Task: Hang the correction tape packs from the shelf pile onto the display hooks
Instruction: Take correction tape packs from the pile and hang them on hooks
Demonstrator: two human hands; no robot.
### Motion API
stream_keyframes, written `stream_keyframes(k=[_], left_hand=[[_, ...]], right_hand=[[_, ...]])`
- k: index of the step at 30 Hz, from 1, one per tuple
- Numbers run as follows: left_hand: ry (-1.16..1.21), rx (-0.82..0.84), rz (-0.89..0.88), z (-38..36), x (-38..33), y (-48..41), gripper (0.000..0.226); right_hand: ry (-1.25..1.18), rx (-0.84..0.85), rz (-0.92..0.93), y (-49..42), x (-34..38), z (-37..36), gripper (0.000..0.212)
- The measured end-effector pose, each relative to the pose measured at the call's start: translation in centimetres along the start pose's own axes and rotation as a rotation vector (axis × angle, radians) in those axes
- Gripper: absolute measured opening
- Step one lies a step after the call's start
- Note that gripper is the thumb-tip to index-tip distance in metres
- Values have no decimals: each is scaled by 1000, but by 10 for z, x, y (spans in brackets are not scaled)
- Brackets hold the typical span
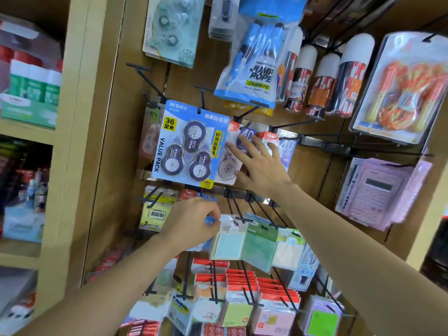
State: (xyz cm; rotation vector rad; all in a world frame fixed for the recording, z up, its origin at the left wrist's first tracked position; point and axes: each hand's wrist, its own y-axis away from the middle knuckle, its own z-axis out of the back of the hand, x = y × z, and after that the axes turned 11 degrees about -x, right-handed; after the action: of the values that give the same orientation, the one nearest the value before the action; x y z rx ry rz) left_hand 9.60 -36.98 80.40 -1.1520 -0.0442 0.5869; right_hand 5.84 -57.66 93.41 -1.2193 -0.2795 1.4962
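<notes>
Blue card backs the value pack of correction tape [186,146], which hangs on a black hook [203,99] at ten o'clock from the middle of the view. Your right hand [261,166] is at its three o'clock, fingers straight and spread, the tips lying on the red-topped pack [226,168] just beside it. Your left hand [191,221], at the value pack's six o'clock, is curled and pinches a small blue item [209,220] (too hidden to identify).
</notes>
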Motion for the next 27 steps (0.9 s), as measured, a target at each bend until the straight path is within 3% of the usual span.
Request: stream_keyframes(k=[12,20,23,27], left_hand=[[32,13,-2,1,2,1,8],[-69,94,-8,14,-10,-1,11],[-136,119,-52,21,-12,-3,20],[-234,20,-208,36,-12,8,25]], right_hand=[[-5,49,-52,-20,3,-6,65],[-165,124,-53,8,4,12,60],[-272,102,-92,42,8,28,50],[-357,44,-117,90,15,51,23]])
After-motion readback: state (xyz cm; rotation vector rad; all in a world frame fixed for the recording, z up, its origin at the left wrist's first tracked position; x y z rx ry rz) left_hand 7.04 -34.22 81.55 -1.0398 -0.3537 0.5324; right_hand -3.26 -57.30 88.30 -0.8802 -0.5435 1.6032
